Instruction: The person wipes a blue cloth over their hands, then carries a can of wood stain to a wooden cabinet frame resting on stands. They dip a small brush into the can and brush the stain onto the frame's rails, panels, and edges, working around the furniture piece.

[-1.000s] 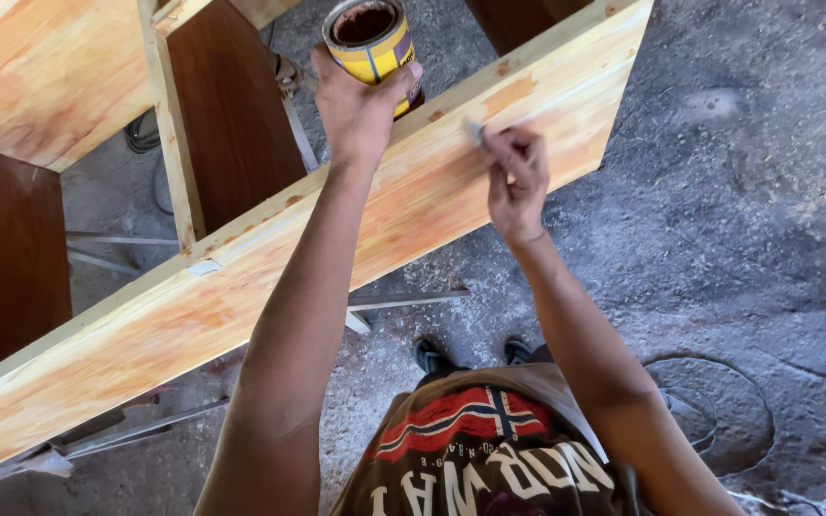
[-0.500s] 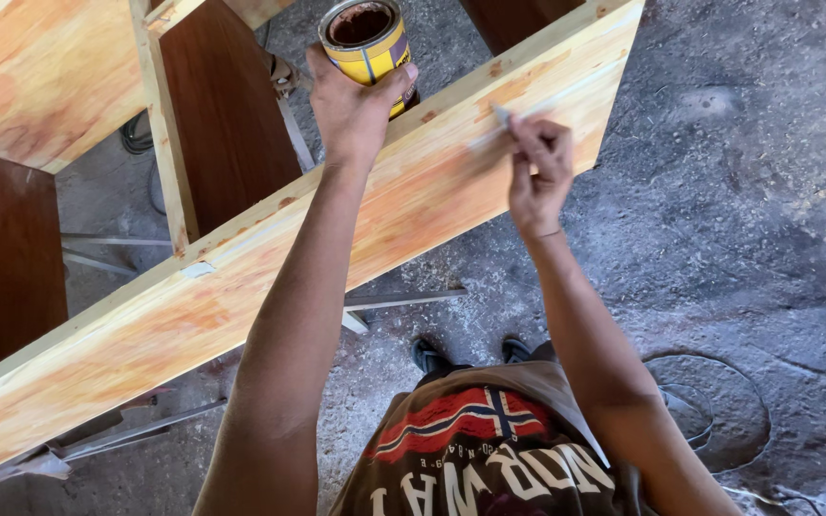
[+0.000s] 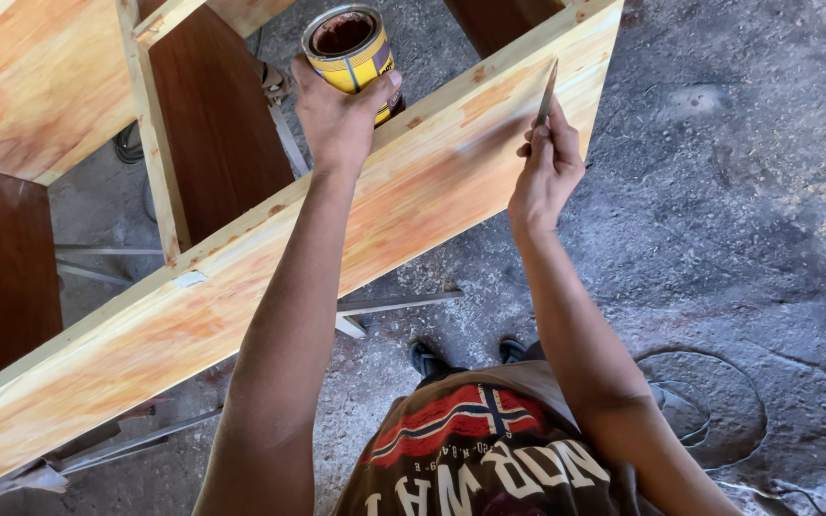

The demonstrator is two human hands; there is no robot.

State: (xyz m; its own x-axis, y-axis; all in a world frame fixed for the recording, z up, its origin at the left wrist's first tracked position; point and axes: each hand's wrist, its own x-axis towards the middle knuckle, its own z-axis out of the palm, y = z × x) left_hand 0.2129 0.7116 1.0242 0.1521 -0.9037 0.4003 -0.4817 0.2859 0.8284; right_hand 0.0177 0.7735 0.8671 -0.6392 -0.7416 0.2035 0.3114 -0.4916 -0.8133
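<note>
My left hand (image 3: 336, 115) grips a yellow open tin (image 3: 346, 43) with dark brown contents, held above the top edge of a pale wooden panel (image 3: 241, 287). My right hand (image 3: 547, 172) holds a thin flat blade (image 3: 547, 91) against the panel's outer face near its right end, blade pointing up. A greyish smear lies on the wood just left of the blade. The panel is part of a wooden cabinet frame with dark brown inner faces (image 3: 212, 124).
A vertical divider (image 3: 150, 143) joins the panel inside the frame. Metal bars (image 3: 394, 306) lie on the rough grey concrete floor (image 3: 738, 191) below. My dark shoes (image 3: 427, 358) stand near the panel. A round mark (image 3: 709, 401) shows on the floor at right.
My right hand has moved rightward and up along the panel face, and the blade now points upward. The left hand with the tin has stayed in place.
</note>
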